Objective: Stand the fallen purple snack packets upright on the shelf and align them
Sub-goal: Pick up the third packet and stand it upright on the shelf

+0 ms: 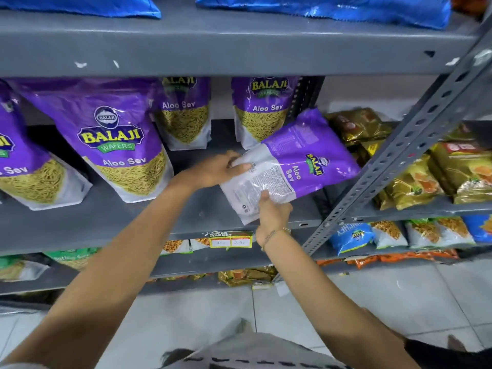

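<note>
A purple and white Aloo Sev packet (298,161) is tilted on its side, back face toward me, above the right part of the grey shelf (111,222). My left hand (221,169) grips its white bottom end from the far side. My right hand (271,214) pinches the near white corner from below. Several purple packets stand upright on the same shelf: a large one at front left (117,137), one cut off at the left edge (24,169), and two further back (183,115) (263,107).
A perforated grey upright post (415,145) runs diagonally just right of the held packet. Gold packets (415,179) fill the neighbouring shelf. Blue packets (332,6) lie on the shelf above. A price tag (230,239) is on the shelf edge. Tiled floor below.
</note>
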A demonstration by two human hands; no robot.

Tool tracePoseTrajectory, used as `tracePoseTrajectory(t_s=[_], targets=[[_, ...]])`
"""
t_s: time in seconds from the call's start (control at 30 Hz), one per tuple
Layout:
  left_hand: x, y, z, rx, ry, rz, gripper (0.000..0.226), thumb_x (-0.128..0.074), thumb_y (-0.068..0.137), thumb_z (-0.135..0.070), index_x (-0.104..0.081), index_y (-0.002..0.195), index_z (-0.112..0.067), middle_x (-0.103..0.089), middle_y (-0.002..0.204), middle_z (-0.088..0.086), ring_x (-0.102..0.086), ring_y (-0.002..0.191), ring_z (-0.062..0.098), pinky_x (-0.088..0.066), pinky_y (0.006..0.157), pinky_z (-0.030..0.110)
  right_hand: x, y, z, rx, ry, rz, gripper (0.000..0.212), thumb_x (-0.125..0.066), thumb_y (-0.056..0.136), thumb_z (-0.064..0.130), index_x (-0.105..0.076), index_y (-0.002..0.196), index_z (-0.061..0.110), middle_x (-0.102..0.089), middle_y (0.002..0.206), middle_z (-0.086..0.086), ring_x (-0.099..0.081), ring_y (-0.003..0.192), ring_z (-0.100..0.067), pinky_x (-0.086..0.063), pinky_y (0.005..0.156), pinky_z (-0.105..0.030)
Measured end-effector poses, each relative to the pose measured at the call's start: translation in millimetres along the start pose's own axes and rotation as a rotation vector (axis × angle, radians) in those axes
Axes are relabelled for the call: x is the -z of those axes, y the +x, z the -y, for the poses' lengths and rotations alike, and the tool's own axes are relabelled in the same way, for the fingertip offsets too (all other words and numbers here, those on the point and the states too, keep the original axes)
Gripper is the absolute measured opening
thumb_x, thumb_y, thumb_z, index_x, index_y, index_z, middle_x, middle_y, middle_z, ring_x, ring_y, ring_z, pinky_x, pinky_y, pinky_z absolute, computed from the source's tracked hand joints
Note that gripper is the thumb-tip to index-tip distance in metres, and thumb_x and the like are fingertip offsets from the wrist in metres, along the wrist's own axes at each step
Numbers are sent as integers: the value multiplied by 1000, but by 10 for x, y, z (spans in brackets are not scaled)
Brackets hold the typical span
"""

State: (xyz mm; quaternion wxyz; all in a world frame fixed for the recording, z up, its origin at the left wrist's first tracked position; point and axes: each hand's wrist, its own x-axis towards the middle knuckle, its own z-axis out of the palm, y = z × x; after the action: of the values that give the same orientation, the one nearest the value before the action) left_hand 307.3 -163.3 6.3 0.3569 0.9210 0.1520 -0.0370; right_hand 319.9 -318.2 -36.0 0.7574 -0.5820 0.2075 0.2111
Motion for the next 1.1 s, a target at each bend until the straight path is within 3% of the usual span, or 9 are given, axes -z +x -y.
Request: tracePoseTrajectory(t_s=[0.13,0.23,0.3,0.47,0.6,0.8,0.93,1.03,1.1], targets=[[54,-247,136,-39,-260,-97,70,-68,78,-46,-41,134,-15,-59,120,-1,-58,106,12,-47,90,29,-24,-97,-54,286,-37,127,45,-51,89,0,-32,129,7,-52,131,-12,-55,115,-22,-46,103,-38],[127,-322,214,-23,-298,-206,68,-82,66,-39,-48,121,-17,-65,111,-4,-63,100,10,-52,88,26,-77,98,151,588,-278,315,49,-52,86,3,-33,131,5,-53,122,-6,-54,105,-10,-46,90,-14],[163,-327,255,-23,-252,-314,75,-86,51,-51,-57,110,-15,-70,106,4,-66,96,21,-55,87,37,-173,311,328,724,-427,467,51,-54,82,9,-36,129,7,-54,119,-5,-54,100,-9,-46,87,-18],[104,-240,254,84,-353,-539,68,-90,53,-27,-60,113,-14,-65,107,-6,-60,99,12,-40,80,18,-514,660,525,723,-610,596,49,-50,84,-6,-34,129,7,-53,116,-19,-56,93,-26,-50,63,-8],[-26,-148,309,167,-392,-581,67,-88,59,-28,-58,116,-12,-60,104,-8,-58,98,12,-36,72,10,-581,907,426,671,-765,586,50,-52,86,3,-33,131,14,-58,111,-6,-60,100,-26,-54,87,-46],[-237,-146,321,174,-491,-754,66,-86,62,-23,-50,116,-12,-59,116,7,-58,101,19,-47,86,28,-547,980,456,626,-778,640,53,-56,84,10,-32,131,15,-56,123,0,-56,116,-23,-45,102,-50],[-714,-322,91,182,-469,-792,30,-66,84,-20,-44,103,-12,-56,99,9,-56,83,25,-46,74,36,-431,920,383,626,-748,653,55,-56,85,4,-33,132,21,-57,118,11,-55,114,-14,-47,102,-42],[-892,-323,26,214,-272,-584,36,-53,91,-32,-37,119,-15,-52,118,10,-58,98,32,-51,80,46,-330,801,288,642,-707,610,59,-56,83,1,-37,132,28,-55,110,29,-56,107,-3,-48,90,-20],[-897,-286,43,204,-270,-600,46,-55,90,-33,-36,123,-8,-42,125,13,-51,109,34,-49,86,46,-250,726,204,653,-626,513,56,-47,79,-8,-49,125,23,-61,105,19,-58,91,0,-47,77,-16]])
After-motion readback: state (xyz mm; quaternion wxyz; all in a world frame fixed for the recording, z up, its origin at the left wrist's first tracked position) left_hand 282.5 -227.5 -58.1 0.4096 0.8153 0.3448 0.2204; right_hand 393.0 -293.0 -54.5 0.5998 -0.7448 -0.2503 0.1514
